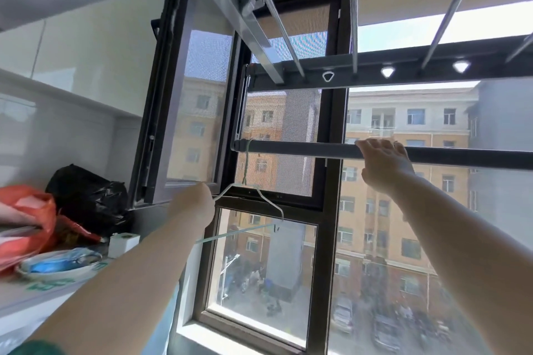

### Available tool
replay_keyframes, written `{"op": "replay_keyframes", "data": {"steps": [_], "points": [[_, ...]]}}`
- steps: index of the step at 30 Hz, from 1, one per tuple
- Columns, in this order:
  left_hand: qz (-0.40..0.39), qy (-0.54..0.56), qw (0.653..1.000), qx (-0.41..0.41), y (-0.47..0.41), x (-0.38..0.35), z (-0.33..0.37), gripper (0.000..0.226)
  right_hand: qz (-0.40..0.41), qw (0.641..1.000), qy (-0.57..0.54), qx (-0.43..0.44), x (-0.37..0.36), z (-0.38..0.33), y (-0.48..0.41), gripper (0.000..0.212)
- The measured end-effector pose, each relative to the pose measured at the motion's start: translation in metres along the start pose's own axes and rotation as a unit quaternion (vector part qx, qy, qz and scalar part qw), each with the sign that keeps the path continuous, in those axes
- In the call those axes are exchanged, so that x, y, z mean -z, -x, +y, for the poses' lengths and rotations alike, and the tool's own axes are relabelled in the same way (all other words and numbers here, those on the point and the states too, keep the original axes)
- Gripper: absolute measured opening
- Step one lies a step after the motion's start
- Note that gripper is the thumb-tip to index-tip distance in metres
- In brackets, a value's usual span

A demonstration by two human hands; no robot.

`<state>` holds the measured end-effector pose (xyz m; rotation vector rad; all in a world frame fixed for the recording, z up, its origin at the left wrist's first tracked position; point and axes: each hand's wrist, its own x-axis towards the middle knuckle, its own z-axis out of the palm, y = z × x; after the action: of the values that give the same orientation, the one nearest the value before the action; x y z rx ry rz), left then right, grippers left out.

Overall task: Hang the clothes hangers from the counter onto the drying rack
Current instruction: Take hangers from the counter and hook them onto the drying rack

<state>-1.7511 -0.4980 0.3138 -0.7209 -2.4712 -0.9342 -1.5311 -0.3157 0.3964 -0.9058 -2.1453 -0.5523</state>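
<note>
While right hand (383, 164) grips the rack bar (302, 150), left hand (196, 202) holds the hanger (239, 232) by its end.

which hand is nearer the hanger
Left. The left hand grips the hanger by its left end, below the rack bar; the right hand holds that bar well to the hanger's right.
</note>
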Motion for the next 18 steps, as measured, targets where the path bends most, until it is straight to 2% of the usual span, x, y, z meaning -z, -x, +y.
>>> {"op": "replay_keyframes", "data": {"steps": [8, 11, 16, 18], "points": [[-0.049, 0.038, 0.998, 0.002, 0.001, 0.006, -0.001, 0.022, -0.003, 1.0, -0.005, 0.0, -0.001, 0.001, 0.001, 0.059], [-0.071, -0.002, 0.997, -0.023, 0.006, 0.012, 0.001, 0.028, -0.006, 1.0, -0.012, -0.002, -0.001, 0.002, 0.001, 0.059], [-0.065, -0.045, 0.995, -0.066, 0.012, 0.016, 0.007, 0.022, -0.009, 0.999, -0.025, -0.021, 0.001, 0.002, 0.006, 0.057], [-0.039, -0.032, 0.995, -0.081, 0.019, 0.02, 0.009, 0.034, -0.006, 0.999, -0.024, -0.03, 0.004, 0.002, 0.011, 0.056]]}}
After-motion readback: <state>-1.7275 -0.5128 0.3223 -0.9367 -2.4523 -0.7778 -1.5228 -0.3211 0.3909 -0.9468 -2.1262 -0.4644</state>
